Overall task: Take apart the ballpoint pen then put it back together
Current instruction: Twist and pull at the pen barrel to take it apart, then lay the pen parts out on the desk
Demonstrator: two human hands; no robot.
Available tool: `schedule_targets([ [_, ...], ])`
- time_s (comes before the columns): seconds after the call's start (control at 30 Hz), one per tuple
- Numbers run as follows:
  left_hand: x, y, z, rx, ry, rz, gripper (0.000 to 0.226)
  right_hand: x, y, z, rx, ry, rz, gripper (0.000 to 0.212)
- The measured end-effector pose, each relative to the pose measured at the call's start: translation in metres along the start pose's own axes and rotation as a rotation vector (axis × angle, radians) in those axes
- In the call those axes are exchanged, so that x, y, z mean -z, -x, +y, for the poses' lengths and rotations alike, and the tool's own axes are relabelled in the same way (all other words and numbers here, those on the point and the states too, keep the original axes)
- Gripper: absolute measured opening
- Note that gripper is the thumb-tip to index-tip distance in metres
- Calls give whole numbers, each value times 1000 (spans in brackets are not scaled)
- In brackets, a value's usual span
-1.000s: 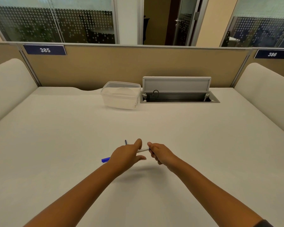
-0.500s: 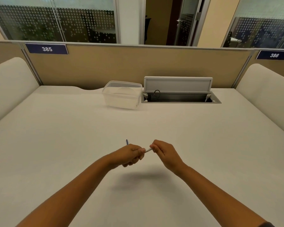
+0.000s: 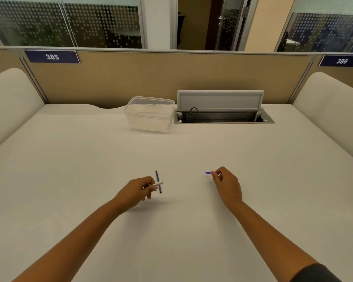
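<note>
Head view: pen is in pieces. Left hand (image 3: 138, 190) is closed on the white barrel (image 3: 158, 183), whose open end pokes out toward 2 o'clock. Right hand (image 3: 225, 181) pinches a small blue end piece (image 3: 207, 173) between thumb and fingertips, its tip pointing to 9 o'clock. The two hands are well apart. A thin dark blue refill (image 3: 158, 181) lies on the table (image 3: 192, 231) just past the left hand, running roughly 12 to 6 o'clock; the barrel end crosses over it. Whether they touch cannot be told.

Risks, as judged: the blue piece is tiny and held only at its rear, so a loosened pinch would drop it, and it could skid or roll on the smooth table. The refill is round and slender; a knock from the left hand or barrel could set it rolling.

Materials: barrel looks like smooth white plastic, cylindrical. Table is matt, pale and uniform. A clear, soft-cornered plastic tub (image 3: 150, 113) stands at 12 o'clock, beside an open grey cable hatch (image 3: 222, 117).
</note>
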State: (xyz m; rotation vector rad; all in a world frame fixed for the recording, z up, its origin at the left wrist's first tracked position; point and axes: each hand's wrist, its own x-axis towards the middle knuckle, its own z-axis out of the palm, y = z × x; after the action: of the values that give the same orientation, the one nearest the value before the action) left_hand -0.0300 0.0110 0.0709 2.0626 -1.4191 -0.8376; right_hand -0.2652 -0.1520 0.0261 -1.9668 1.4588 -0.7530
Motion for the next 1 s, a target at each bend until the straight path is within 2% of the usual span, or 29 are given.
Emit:
schedule_targets([
  [0.17, -6, -1, 2, 4, -79, 21, 12, 1, 1, 12, -41, 94, 13, 18],
  [0.23, -9, -3, 7, -14, -131, 26, 12, 2, 1, 11, -31, 186, 46, 26],
  [0.33, -15, -5, 19, -116, -388, 9, 16, 1, 5, -1, 62, 278, 80, 38],
  [0.37, -18, -6, 23, -171, -501, -3, 20, 1, 6, -10, 105, 188, 20, 34],
  [0.43, -24, -10, 31, -237, -642, -26, 23, -1, 14, -32, 178, -43, -212, 21],
  [0.53, -31, -22, 41, -290, -775, -32, 22, -11, 33, -56, 324, -29, -512, 16],
  [0.7, -30, -34, 53, -381, -950, 15, 18, -19, 36, -68, 258, 23, -479, 24],
  [0.77, -24, -34, 58, -443, -891, 68, 19, -21, 34, -69, 225, 45, -483, 26],
  [0.87, -10, -33, 64, -552, -638, 271, 22, -24, 33, -63, 113, 54, -458, 24],
  [0.93, -5, -30, 64, -563, -576, 389, 20, -23, 33, -58, 29, 8, -419, 20],
  [1.0, -4, -27, 59, -538, -544, 430, 18, -22, 32, -52, 1, -70, -373, 14],
])
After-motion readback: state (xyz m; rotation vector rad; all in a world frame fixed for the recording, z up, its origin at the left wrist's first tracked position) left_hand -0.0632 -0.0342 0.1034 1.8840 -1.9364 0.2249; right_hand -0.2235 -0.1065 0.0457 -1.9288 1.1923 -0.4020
